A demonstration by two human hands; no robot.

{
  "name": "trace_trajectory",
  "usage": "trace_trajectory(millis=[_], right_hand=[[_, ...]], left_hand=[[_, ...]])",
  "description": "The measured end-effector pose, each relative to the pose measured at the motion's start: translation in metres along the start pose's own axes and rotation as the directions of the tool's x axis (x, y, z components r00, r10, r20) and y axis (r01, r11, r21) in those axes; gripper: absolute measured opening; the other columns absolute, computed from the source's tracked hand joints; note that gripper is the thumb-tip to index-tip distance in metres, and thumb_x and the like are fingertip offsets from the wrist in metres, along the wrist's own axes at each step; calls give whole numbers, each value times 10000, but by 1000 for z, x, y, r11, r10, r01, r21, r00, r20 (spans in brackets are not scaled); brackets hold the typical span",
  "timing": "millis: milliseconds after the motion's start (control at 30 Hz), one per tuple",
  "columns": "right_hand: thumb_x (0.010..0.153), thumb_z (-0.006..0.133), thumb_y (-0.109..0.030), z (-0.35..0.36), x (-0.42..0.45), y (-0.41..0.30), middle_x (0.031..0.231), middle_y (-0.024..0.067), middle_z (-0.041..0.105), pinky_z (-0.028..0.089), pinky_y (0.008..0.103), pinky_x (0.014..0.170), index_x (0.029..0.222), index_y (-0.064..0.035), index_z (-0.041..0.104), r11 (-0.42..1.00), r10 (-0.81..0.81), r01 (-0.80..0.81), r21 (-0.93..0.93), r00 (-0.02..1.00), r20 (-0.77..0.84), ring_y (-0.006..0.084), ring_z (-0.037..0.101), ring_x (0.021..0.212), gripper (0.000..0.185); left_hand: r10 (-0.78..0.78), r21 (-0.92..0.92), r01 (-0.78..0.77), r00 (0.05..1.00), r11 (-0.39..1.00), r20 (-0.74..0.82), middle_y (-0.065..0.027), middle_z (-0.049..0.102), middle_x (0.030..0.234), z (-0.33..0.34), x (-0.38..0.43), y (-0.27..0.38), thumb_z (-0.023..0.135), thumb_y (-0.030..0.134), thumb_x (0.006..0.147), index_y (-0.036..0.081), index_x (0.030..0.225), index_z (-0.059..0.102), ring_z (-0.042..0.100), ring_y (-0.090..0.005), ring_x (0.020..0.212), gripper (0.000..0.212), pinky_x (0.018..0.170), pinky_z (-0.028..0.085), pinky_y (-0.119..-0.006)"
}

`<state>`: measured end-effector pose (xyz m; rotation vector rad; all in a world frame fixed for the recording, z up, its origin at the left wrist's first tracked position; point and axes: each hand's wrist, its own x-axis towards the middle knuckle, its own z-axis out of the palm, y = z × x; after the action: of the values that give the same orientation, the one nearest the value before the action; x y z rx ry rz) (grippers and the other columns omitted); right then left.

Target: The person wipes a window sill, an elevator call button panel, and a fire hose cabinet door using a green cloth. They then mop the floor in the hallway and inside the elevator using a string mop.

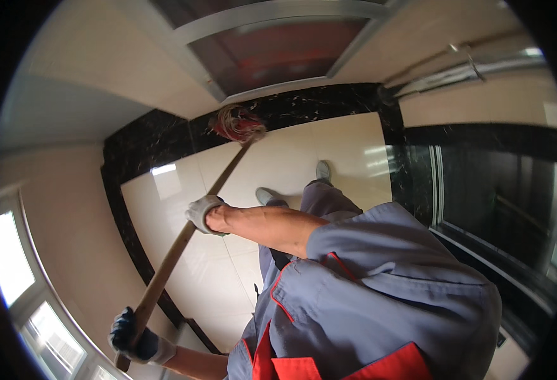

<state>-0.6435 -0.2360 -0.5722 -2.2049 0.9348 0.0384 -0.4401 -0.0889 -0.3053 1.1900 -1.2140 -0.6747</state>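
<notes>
A mop with a long wooden handle (167, 263) runs diagonally from the lower left towards the top centre. My left hand (136, 337), in a grey glove with a dark blue coating, grips the handle near its butt end. Further along the shaft, my right hand (205, 213) in a light grey glove is closed around it. The red and whitish string mop head (238, 124) lies at the black marble strip (302, 107) beneath the framed panel. It is slightly blurred.
Glossy cream floor tiles (231, 247) bordered with black marble lie around my shoes (323, 170). A metal-framed panel (283, 54) is on the wall ahead, a metal rail (449, 78) at upper right, dark glass (497, 204) at right, and windows (12, 256) at lower left.
</notes>
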Motion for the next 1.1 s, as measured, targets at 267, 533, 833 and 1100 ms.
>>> trace_trajectory(millis=[267,533,833,1100], right_hand=[[832,600,-132,9,-124,196,1156,114,691,570,428,833,1088,-136,713,821,569,-566,71,822,-30,292,676,1058,280],[816,602,-74,5,-408,349,1220,130,594,530,435,881,1114,-88,614,519,854,-810,273,477,-209,322,633,1080,299],[914,552,-185,-80,-438,268,1212,148,610,567,470,801,1213,-66,584,528,840,-676,514,505,-199,336,655,1052,324],[844,639,-207,-61,-413,222,1188,150,614,555,439,824,1150,-74,608,536,837,-655,533,493,-235,351,663,1022,335]], left_hand=[[-241,-204,303,929,931,280,-166,665,984,171,-26,-114,550,391,924,-17,984,616,643,-318,992,418,953,495,-471],[-379,113,441,581,891,721,-72,633,946,416,-118,-143,650,181,869,-42,1129,626,553,-135,779,344,721,460,-256],[-401,281,289,728,915,556,-140,662,1067,412,-15,-118,603,149,858,-46,1096,617,625,-209,946,308,848,492,-311],[-314,130,365,507,922,803,-185,635,1214,425,7,-57,567,317,886,-48,1166,597,597,-284,1123,461,985,445,-370]])
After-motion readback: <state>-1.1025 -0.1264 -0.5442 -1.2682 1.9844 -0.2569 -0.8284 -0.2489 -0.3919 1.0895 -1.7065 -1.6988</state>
